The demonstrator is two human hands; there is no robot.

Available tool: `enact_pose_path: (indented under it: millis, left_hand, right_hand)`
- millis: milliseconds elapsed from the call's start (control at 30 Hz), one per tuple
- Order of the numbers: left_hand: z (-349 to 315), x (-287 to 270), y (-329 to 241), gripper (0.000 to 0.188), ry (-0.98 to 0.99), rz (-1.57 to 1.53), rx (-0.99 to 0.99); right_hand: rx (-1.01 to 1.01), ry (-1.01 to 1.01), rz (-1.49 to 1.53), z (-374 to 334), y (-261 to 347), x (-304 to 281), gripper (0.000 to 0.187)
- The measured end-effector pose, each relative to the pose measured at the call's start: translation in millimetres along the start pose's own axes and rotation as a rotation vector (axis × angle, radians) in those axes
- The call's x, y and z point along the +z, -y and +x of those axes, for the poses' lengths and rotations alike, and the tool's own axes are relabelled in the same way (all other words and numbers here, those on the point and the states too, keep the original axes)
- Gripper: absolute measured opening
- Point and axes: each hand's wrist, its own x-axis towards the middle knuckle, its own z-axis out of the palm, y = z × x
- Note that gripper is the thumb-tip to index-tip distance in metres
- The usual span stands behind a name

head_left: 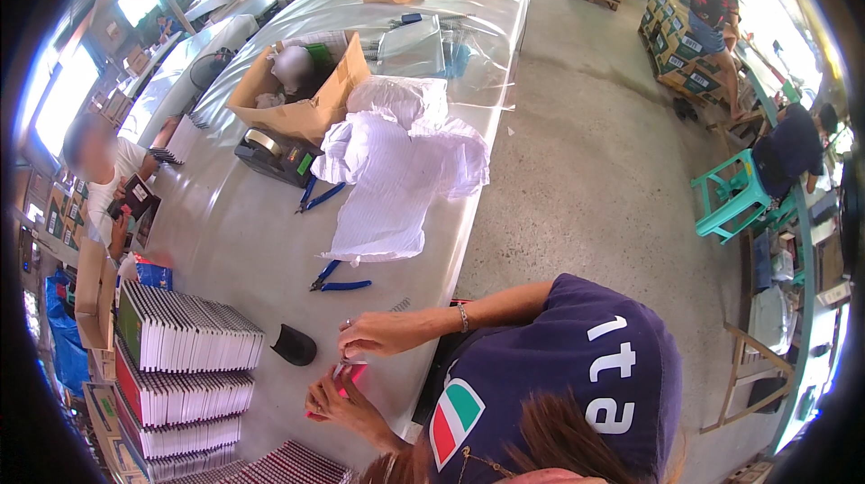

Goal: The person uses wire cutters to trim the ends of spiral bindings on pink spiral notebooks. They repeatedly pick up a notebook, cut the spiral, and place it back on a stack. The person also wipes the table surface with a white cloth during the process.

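Observation:
My left hand is closed around a small bright pink item, its kind unclear. My right hand pinches at the upper end of it, where a small greyish-white bit shows between the fingers. A black curved piece lies on the table just left of my hands. Beyond my right hand is a short loose wire coil. Farther off lie blue-handled cutting pliers and a second blue-handled pair.
Stacks of spiral-bound notebooks stand at the left. Crumpled white cloth, a tape dispenser and an open cardboard box occupy the table's far part. A co-worker sits across; others are by a green stool and cartons.

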Motion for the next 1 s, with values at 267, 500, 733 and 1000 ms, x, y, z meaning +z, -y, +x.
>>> enact_pose_path:
  millis: [267, 500, 733, 1000]
  left_hand:
    - [0.4, -3.8, -5.8, 0.027, -0.016, -0.032, 0.006]
    - [0.8, -2.3, -0.6, 0.022, -0.009, -0.028, 0.024]
    - [0.5, -4.3, -4.9, 0.021, 0.004, -0.073, -0.018]
    - [-0.9, -5.4, -3.3, 0.036, 0.031, -0.017, -0.028]
  right_hand:
    - [-0.056, -0.058, 0.057, 2.8, -3.1, -0.7, 0.012]
    - [0.05, 0.151, 0.122, 5.4, 5.5, -9.7, 0.012]
    - [-0.047, 0.112, -0.088, 5.6, 3.7, -4.0, 0.017]
    - [-0.113, 0.081, -0.265, 9.7, 21.2, -7.2, 0.021]
